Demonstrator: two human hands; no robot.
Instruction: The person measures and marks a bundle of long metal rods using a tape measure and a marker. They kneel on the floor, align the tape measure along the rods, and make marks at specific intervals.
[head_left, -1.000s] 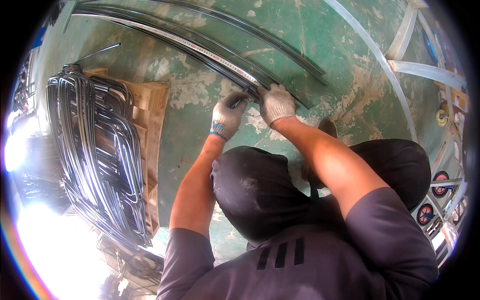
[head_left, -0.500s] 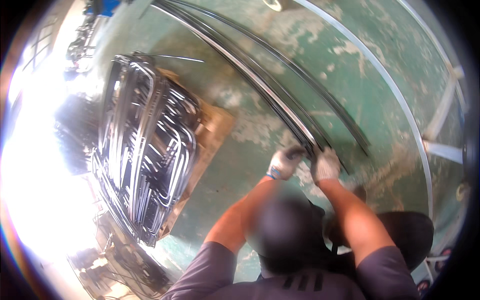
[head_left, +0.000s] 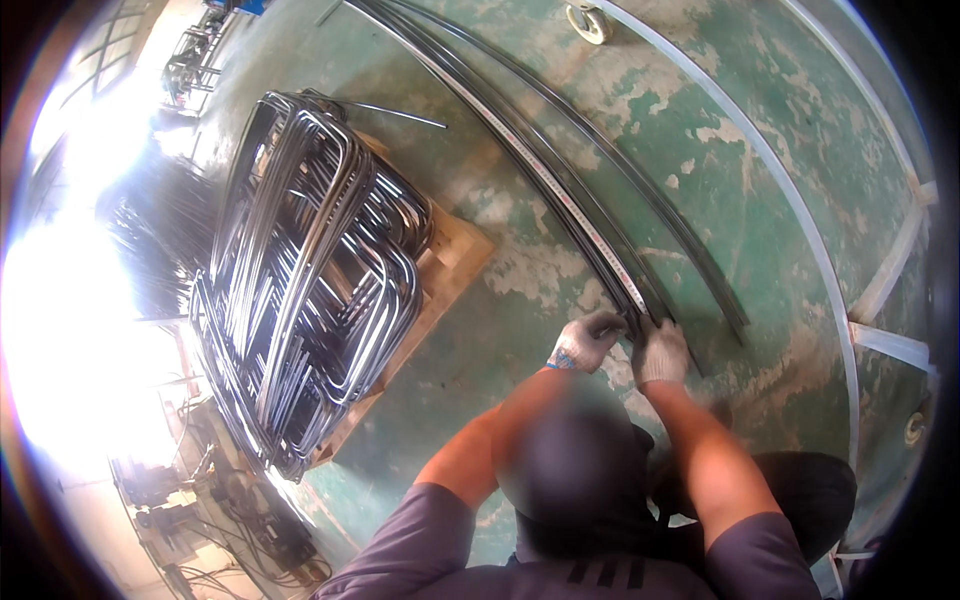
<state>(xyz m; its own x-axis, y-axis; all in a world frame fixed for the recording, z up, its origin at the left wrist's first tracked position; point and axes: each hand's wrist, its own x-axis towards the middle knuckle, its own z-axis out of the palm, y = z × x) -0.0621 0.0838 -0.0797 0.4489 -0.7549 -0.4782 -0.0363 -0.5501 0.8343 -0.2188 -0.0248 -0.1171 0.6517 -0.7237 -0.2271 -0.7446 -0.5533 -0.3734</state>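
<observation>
Both my hands wear pale knitted gloves and are together at the near ends of a bundle of long metal tubes [head_left: 520,160] lying on the floor. A pale marked strip, which looks like a tape measure [head_left: 582,222], runs along the bundle to my hands. My left hand [head_left: 587,340] is closed, its thumb and fingers pinching at the tube ends from the left. On the right side, my right hand [head_left: 660,353] closes around the near end of the strip and the tubes beside it. The fingertips partly hide what each hand grips.
Left of me, a wooden pallet [head_left: 455,262] bears a large stack of bent metal tube frames [head_left: 300,250]. More loose tubes [head_left: 640,170] lie right of the bundle. A pale curved rail [head_left: 765,150] and a caster wheel [head_left: 590,25] are farther right. Machinery [head_left: 215,500] stands at lower left.
The view has shifted slightly, so the stack and tubes sit farther right. My hands stay at the tube ends, and the strip's markings have become clearer.
</observation>
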